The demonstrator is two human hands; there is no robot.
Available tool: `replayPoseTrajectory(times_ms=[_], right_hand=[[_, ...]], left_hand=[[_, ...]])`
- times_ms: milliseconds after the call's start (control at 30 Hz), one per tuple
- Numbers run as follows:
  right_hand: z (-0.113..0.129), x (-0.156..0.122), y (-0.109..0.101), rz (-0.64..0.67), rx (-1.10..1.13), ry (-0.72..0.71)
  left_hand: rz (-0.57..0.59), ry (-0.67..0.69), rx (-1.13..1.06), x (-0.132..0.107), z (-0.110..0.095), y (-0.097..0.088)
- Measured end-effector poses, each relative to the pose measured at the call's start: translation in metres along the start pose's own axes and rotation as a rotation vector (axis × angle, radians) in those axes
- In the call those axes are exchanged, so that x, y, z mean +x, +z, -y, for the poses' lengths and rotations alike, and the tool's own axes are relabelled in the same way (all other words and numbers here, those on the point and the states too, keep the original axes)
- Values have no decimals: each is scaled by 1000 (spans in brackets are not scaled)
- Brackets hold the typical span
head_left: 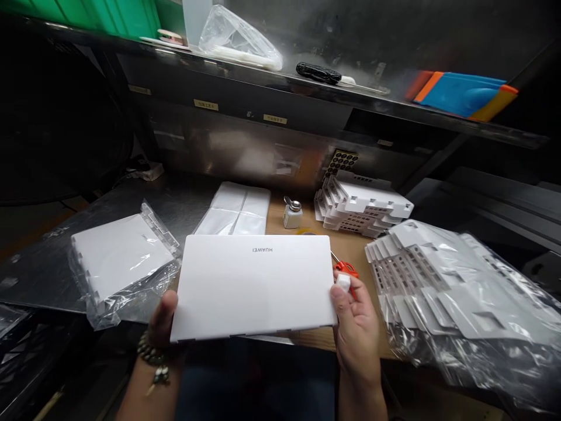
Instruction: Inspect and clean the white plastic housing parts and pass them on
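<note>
A flat white panel [256, 289] spans the space between my two hands, its HUAWEI lettering upside down to me. My left hand [163, 316] grips its left edge, thumb up, the other fingers hidden beneath. At the right edge my right hand [359, 316] grips the panel too, and a small white block [343, 283] shows between its thumb and fingers. Scissors with red handles [347, 268] lie just behind that hand. Beyond the panel, flat white sheets or sleeves [245, 207] lie on the table, beside a small white pump bottle [293, 214] with a metal top.
Left, a bagged white panel [127, 251] lies on the dark metal table [52, 286]. Right are stacked white slotted parts [363, 202] and more in clear plastic [464, 286]. Overhead, a shelf [263, 73] carries a plastic bag [239, 41], a black-handled tool [318, 72] and a blue-orange item [464, 93].
</note>
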State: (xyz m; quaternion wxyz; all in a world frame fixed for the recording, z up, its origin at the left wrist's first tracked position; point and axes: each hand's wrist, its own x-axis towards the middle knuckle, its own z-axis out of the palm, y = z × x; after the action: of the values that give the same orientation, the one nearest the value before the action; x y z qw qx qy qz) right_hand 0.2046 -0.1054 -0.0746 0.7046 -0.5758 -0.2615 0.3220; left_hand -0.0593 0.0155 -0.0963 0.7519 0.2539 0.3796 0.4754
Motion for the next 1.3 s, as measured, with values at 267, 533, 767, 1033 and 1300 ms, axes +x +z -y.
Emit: replayPoseTrajectory(times_ms=[267, 533, 767, 1033, 1300], right_hand=[[-13, 13, -21, 108, -269, -276], [4, 25, -26, -40, 6, -129], [8, 30, -9, 53, 346, 133], [3, 22, 1, -29, 511, -112], [-9, 26, -8, 42, 365, -207]], left_hand=[[9, 289, 430, -8, -24, 25], [399, 544, 864, -8, -41, 37], [561, 501, 819, -6, -40, 40], [374, 465, 132, -5, -9, 38], [501, -393, -553, 5, -6, 55]])
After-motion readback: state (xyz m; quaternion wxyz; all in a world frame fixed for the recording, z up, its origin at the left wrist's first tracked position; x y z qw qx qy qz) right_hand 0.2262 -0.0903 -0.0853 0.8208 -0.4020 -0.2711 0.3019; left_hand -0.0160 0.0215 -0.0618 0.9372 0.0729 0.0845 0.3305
